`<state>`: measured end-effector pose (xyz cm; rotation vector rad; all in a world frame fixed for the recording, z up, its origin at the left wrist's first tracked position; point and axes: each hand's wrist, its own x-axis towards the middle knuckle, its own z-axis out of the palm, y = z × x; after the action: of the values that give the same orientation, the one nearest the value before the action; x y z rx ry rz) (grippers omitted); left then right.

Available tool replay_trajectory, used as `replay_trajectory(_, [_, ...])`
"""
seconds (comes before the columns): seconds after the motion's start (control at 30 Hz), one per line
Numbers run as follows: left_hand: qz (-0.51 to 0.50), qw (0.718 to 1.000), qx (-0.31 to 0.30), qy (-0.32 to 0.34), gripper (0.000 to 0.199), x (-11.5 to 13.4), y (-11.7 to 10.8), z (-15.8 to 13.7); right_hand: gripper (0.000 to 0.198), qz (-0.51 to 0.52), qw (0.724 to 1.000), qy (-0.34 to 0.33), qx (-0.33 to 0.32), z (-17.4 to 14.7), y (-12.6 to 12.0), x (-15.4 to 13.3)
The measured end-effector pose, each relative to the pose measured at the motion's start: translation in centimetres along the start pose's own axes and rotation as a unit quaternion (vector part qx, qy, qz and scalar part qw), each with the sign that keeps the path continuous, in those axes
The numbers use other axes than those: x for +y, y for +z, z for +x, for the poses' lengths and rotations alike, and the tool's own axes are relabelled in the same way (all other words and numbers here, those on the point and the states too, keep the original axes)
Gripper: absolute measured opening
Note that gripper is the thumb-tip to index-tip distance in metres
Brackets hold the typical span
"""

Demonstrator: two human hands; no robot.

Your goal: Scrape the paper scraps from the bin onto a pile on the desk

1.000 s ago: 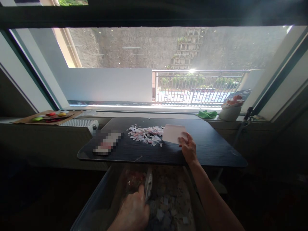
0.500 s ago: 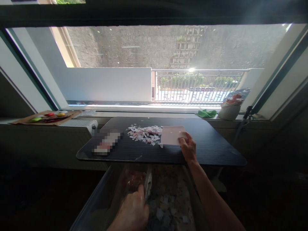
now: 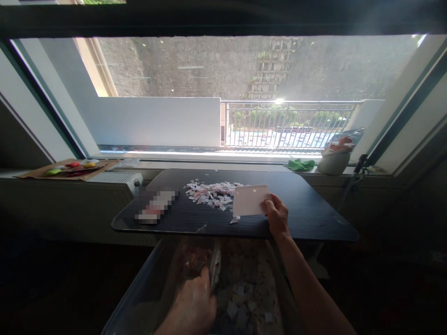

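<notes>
My right hand [image 3: 278,215] pinches the right side of a thin, pale, rounded-corner card [image 3: 248,200], tilted above the dark table. Left of the card lies a loose heap of small paper scraps [image 3: 211,193], partly hidden behind it. One scrap [image 3: 235,219] sits just below the card's lower left corner. Down in the shadow, my left hand [image 3: 195,298] is closed over a clear plastic bin, against a pale, crinkled edge [image 3: 216,265]; what its fingers grip is unclear. More scraps [image 3: 240,302] lie inside the bin to its right.
The black table [image 3: 303,223] stands before a large window. At its left lies a blurred-out strip [image 3: 157,207]. A green cloth [image 3: 299,164] and a pale pot [image 3: 333,161] rest on the sill. A radiator [image 3: 118,180] and cardboard with colourful items [image 3: 63,171] are at left.
My right hand and the card have come slightly nearer the table's front edge, and the card has tilted. A scrap by its lower corner has shifted forward. My left hand stays put.
</notes>
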<state>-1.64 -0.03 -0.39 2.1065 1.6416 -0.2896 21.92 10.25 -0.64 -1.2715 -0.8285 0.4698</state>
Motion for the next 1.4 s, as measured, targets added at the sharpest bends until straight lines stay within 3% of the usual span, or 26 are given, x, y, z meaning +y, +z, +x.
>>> replay_trajectory(0.13, [0.004,1.0,-0.013,-0.002,0.038,0.05,-0.1,0.0,0.029,0.007,1.0,0.008,0.017,0.01,-0.01,-0.02])
replay_trajectory(0.3, [0.008,1.0,-0.008,0.0,0.04,-0.08,0.1,0.01,0.026,0.007,0.999,0.014,-0.031,-0.06,0.05,0.07])
replay_trajectory(0.47, [0.006,1.0,0.0,0.007,0.038,-0.21,0.3,0.07,0.03,0.006,0.999,-0.003,0.053,-0.09,-0.15,-0.06])
replay_trajectory(0.67, [-0.002,1.0,0.002,0.008,0.037,-0.2,0.17,-0.02,0.028,-0.027,0.999,0.013,0.016,-0.38,-0.18,-0.7])
replay_trajectory(0.83, [0.0,1.0,-0.003,0.009,0.037,0.0,-0.16,-0.15,0.03,-0.051,0.994,-0.018,0.091,-0.27,-0.27,-0.68])
replay_trajectory(1.03, [0.006,1.0,0.008,0.016,0.037,-0.11,0.12,-0.02,0.027,-0.067,0.996,0.0,0.051,-0.13,-0.24,-0.37])
replay_trajectory(1.23, [0.012,0.999,0.019,0.027,0.034,-0.35,0.53,0.18,0.029,-0.039,0.997,-0.003,0.062,0.02,-0.21,-0.09])
replay_trajectory(1.4, [0.009,1.0,0.008,0.017,0.033,-0.16,0.16,0.09,0.028,-0.039,0.999,0.004,0.013,-0.09,-0.18,-0.09])
